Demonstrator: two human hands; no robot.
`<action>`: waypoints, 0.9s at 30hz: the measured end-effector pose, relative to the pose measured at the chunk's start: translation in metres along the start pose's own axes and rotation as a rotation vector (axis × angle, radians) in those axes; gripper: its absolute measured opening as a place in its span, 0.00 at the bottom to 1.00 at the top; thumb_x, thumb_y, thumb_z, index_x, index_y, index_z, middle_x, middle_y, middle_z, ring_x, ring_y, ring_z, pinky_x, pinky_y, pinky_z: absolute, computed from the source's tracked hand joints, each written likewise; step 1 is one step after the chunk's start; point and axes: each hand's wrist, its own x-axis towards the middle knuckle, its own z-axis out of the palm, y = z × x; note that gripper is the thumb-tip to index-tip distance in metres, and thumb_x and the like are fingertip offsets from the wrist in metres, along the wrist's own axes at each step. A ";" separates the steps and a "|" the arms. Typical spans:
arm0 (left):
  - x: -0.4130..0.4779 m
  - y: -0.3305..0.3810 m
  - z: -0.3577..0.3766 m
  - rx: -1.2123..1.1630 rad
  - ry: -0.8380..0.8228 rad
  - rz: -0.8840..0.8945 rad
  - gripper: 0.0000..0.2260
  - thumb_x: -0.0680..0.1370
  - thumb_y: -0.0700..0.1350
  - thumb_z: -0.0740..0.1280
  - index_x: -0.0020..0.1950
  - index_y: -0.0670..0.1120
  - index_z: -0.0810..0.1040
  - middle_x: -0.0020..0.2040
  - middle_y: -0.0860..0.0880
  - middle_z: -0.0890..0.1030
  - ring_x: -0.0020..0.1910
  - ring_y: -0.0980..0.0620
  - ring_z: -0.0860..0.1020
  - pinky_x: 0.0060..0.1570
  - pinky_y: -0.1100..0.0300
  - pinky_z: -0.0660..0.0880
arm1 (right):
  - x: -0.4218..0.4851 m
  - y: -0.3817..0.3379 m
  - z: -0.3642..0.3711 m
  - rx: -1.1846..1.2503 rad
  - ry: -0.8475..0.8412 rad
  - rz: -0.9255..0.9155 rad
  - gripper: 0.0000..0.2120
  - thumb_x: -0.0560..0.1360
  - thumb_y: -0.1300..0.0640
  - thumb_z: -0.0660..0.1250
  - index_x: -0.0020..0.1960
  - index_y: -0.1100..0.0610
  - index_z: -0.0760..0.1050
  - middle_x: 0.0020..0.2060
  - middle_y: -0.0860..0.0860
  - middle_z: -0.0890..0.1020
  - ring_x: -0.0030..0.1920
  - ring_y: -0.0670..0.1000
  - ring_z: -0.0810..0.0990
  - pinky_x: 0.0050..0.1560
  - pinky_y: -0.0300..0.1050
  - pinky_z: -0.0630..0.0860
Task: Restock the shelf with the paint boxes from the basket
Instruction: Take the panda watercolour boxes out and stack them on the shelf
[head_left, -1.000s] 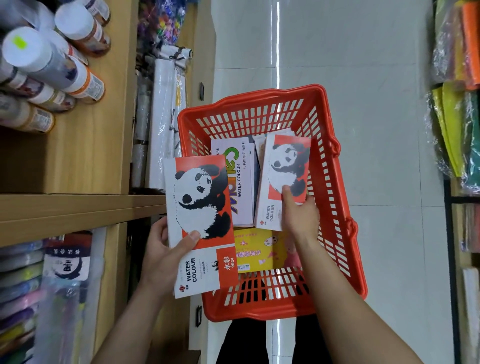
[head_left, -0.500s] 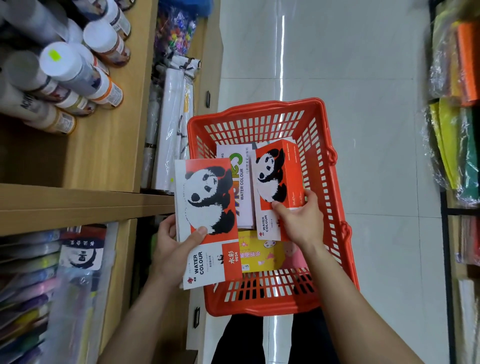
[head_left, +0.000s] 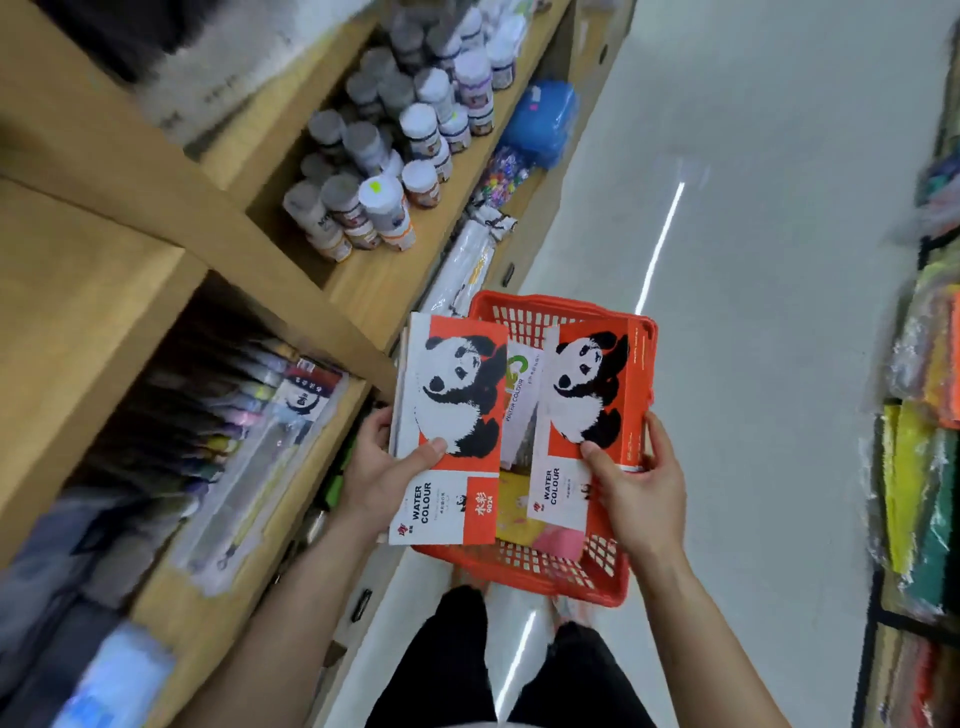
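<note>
A red plastic basket (head_left: 561, 577) stands on the floor in front of me. My left hand (head_left: 376, 475) grips a red-and-white panda water colour box (head_left: 452, 395), held above the basket's left edge. My right hand (head_left: 641, 491) grips a second panda water colour box (head_left: 584, 379), lifted over the basket's right half. Between the two, a white water colour box (head_left: 519, 395) with green lettering lies in the basket, and a yellow and pink box (head_left: 519, 512) lies below it. The wooden shelf (head_left: 363, 280) runs along my left.
Paint bottles (head_left: 387, 208) with white caps crowd the upper shelf. Bagged brush and pen sets (head_left: 244, 431) fill the lower shelf. White wrapped rolls (head_left: 465, 270) lean beside the basket. Coloured packs (head_left: 919, 467) hang on the right rack. My dark trousers (head_left: 514, 670) show below.
The view swung and tilted toward the shelf on the left. My right hand lifted the second panda box up out of the basket. The left hand raised its box slightly.
</note>
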 end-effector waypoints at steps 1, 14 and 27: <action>-0.016 0.003 -0.001 -0.020 0.028 0.012 0.34 0.57 0.56 0.82 0.60 0.56 0.74 0.57 0.49 0.85 0.48 0.46 0.87 0.47 0.45 0.83 | -0.004 -0.010 -0.006 0.001 -0.030 -0.032 0.41 0.64 0.37 0.78 0.75 0.34 0.66 0.61 0.42 0.85 0.57 0.49 0.87 0.62 0.58 0.82; -0.222 0.038 -0.063 -0.285 0.485 0.234 0.35 0.58 0.56 0.82 0.62 0.55 0.74 0.51 0.58 0.87 0.46 0.49 0.88 0.37 0.56 0.82 | -0.092 -0.152 -0.018 0.106 -0.573 -0.361 0.42 0.61 0.42 0.81 0.73 0.35 0.71 0.58 0.43 0.87 0.55 0.53 0.88 0.59 0.62 0.83; -0.300 0.081 -0.190 -0.550 0.704 0.401 0.31 0.62 0.50 0.82 0.61 0.47 0.75 0.50 0.52 0.88 0.44 0.46 0.88 0.33 0.55 0.81 | -0.206 -0.308 0.139 -0.038 -0.964 -0.540 0.35 0.72 0.55 0.80 0.75 0.52 0.70 0.50 0.47 0.89 0.45 0.47 0.90 0.45 0.44 0.83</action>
